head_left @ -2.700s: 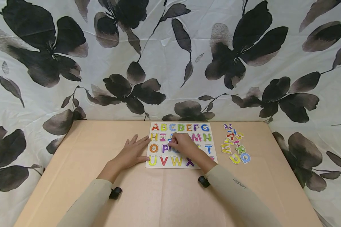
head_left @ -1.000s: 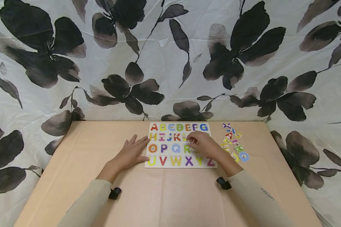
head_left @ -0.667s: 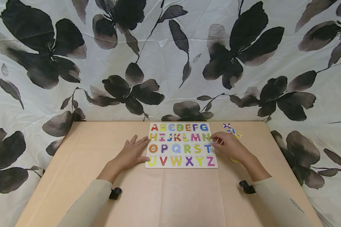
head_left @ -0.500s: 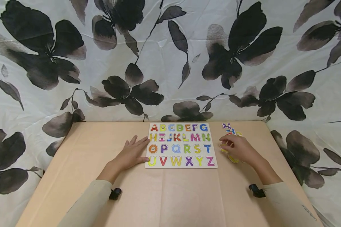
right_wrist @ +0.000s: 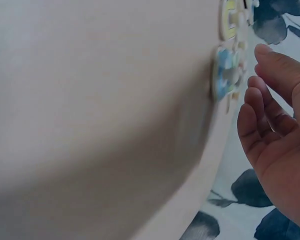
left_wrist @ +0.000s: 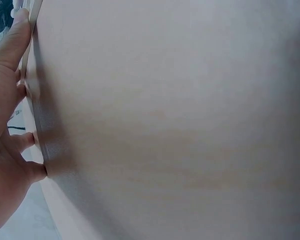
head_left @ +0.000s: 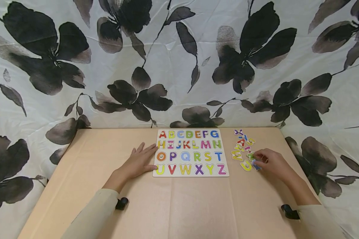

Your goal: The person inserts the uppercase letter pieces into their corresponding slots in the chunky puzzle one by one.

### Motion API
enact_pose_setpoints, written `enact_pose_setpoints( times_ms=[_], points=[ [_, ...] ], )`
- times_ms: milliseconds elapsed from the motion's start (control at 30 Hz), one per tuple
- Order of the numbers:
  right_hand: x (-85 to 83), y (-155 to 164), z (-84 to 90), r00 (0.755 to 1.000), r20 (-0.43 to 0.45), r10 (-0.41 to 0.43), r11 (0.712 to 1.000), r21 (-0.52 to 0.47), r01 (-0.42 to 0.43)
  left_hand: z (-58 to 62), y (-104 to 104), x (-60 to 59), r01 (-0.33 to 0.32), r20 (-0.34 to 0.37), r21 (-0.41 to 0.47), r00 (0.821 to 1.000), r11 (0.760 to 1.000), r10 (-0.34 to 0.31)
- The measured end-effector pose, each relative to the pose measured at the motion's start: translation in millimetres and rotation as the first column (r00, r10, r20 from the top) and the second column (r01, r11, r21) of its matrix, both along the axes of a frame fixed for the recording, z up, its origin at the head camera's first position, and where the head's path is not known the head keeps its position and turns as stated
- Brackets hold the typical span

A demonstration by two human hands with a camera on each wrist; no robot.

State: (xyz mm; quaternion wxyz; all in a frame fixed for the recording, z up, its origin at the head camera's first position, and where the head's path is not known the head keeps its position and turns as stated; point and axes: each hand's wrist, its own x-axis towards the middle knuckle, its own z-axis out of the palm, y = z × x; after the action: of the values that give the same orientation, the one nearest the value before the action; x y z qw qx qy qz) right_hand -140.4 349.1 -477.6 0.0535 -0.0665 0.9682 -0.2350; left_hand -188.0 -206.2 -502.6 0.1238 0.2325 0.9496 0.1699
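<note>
A white alphabet puzzle board [head_left: 192, 170] with colourful letters lies at the back middle of the table. My left hand [head_left: 140, 160] rests at its left edge, fingers spread; in the left wrist view, fingertips of this left hand [left_wrist: 10, 115] touch along the edge. To the board's right, my right hand [head_left: 270, 162] is over a blue letter Q piece [head_left: 256, 165]. The right wrist view has this right hand [right_wrist: 277, 115] with bent fingers and nothing between them, just beyond the knobbed blue piece [right_wrist: 222, 75]. A green R [head_left: 250, 155] and yellow U [head_left: 246, 166] lie beside the Q.
Several more loose letters, among them a red A [head_left: 241, 142], a yellow W-like piece [head_left: 236, 155] and a purple X [head_left: 238, 132], run toward the table's back edge. Floral cloth [head_left: 179, 59] hangs behind the tan table [head_left: 197, 205]. Dark wrist cameras [head_left: 121, 203] sit at both cuffs.
My right hand has moved from over the middle of the board, past its right edge and across the loose letters, to the blue Q. My left hand has stayed at the board's left edge.
</note>
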Motion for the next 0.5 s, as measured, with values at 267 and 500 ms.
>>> enact_pose_setpoints(
  times_ms=[267,500],
  points=[
    [2.1,10.9,-10.7,0.993,0.100,-0.058,0.998,0.008,0.057,-0.3,-0.7,-1.0,0.004,0.002,-0.002,1.000,1.000,-0.004],
    [2.6,8.5,-15.2,0.994,0.099,-0.051,0.999,0.013,0.050,-0.3,-0.5,-1.5,-0.005,0.019,-0.001,1.000,1.000,0.005]
  ],
)
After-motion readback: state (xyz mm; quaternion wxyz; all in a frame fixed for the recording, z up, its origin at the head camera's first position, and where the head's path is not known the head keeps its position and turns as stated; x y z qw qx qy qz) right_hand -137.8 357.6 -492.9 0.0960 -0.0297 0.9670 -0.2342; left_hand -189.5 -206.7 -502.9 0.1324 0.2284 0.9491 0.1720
